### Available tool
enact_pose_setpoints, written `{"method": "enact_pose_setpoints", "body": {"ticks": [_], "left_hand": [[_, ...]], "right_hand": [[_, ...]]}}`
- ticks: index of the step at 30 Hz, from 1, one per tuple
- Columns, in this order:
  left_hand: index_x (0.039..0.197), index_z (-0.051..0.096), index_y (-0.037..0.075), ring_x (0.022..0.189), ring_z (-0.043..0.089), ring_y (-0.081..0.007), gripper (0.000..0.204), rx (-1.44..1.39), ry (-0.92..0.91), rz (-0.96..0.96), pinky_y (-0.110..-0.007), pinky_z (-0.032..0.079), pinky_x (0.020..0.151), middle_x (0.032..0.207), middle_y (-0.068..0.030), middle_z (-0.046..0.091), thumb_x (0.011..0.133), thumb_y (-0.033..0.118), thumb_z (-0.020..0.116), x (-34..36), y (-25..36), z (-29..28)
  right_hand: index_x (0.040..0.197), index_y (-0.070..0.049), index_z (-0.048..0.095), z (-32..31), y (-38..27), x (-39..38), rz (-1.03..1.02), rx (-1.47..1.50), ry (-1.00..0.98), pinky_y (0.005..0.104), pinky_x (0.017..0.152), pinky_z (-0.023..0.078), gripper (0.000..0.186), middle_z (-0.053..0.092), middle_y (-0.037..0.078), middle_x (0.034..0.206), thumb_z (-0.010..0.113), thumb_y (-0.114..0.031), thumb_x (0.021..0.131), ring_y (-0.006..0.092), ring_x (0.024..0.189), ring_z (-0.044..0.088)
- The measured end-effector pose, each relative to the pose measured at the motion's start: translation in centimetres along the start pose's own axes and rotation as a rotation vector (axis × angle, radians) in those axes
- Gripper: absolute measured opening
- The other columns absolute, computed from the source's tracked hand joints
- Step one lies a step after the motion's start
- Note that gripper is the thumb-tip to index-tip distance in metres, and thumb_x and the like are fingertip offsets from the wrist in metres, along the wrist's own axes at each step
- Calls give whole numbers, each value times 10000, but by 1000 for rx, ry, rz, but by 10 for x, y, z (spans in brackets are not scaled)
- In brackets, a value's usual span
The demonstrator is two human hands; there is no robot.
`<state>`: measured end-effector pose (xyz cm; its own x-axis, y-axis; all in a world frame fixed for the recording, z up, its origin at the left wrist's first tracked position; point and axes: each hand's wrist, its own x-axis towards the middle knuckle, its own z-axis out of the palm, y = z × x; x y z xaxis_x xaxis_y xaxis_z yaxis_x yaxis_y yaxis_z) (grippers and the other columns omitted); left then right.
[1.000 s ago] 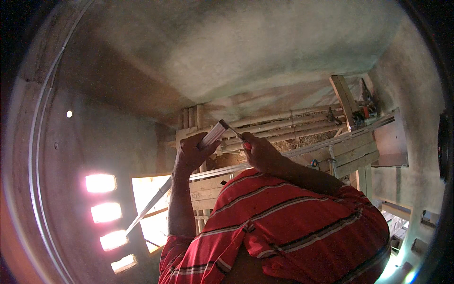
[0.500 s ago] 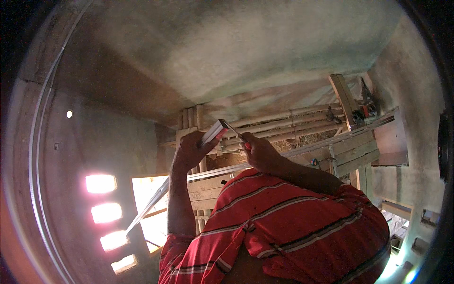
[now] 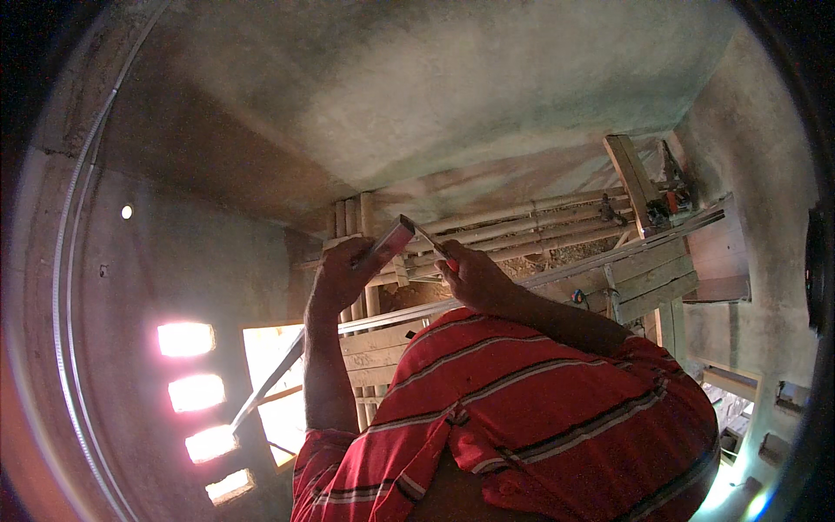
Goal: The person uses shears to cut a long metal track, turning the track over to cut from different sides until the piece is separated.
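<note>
My left hand is closed around a long metal profile near its far end. The rest of the profile appears to run back past my left forearm, down to the lower left. In my right hand is a hand tool with a red handle and a slim metal front part. Its tip meets or nearly meets the end of the profile. The exact kind of tool is too small to make out. Both hands are raised in front of me.
Below are bamboo poles and wooden planks. Further long metal strips lie across the planks. An upright board stands beside dark tools at the right. Plastered walls and bright openings surround me; cables run along the left.
My left hand has shifted slightly left and turned the profile, so its bright face now looks darker. The right hand stays almost in place with the tool at the profile's end.
</note>
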<state>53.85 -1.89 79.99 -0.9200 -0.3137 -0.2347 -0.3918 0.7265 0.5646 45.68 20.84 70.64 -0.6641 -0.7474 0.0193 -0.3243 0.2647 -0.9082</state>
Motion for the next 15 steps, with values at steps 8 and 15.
{"method": "enact_pose_setpoints", "body": {"ticks": [8,15], "left_hand": [[1095,673,-6,726,623,-172,444,-213,55,99,-339,511,670,819,-106,651,959,411,604,-8,-7,12],[1115,690,40,721,653,-179,480,130,83,85,-351,523,661,846,-132,699,837,427,754,-7,10,8]], "right_hand": [[1083,30,503,2,2,0,29,-48,15,535,650,504,260,639,291,764,535,-200,967,460,744,663],[1068,25,495,0,-2,-1,17,-26,9,514,615,476,231,615,263,720,544,-179,970,464,710,638]]}}
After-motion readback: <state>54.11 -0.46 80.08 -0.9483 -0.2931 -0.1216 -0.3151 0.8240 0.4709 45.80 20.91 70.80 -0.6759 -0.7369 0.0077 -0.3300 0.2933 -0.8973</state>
